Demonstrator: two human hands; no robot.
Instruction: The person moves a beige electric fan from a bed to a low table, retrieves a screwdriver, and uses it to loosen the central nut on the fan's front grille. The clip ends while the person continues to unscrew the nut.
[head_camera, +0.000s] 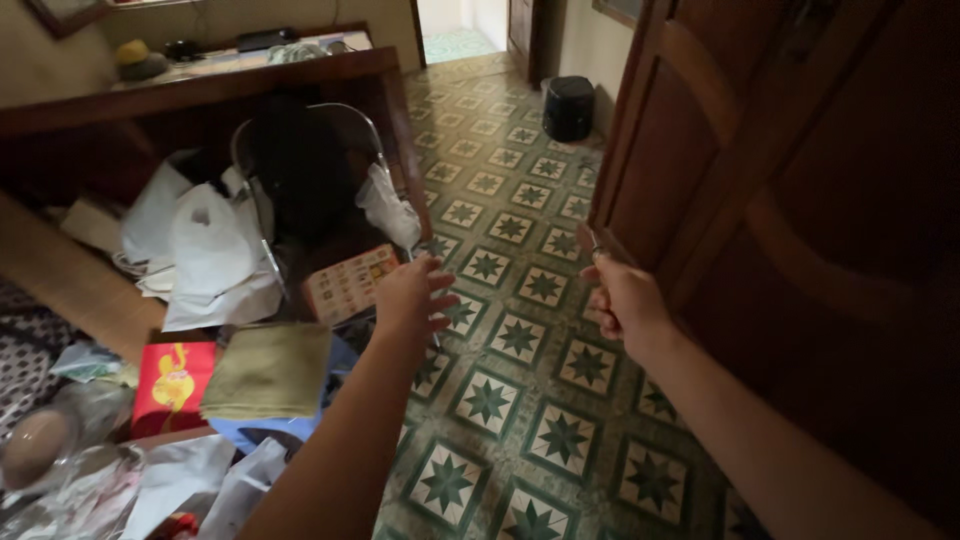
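door (800, 180) on the right, its edge pinched by right hand (622, 300) fingers; left hand (410, 297) hovers open, empty, above chair (300, 170). best keep grip firm, swing slow over tiled floor (520, 340).

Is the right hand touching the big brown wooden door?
Touching. The head view shows the right hand closed at the edge of the wooden door, fingers curled around a small metal piece there, with no gap between hand and wood.

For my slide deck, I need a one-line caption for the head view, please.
Right hand grips the dark wooden wardrobe door edge; left hand reaches over green star-patterned floor tiles.
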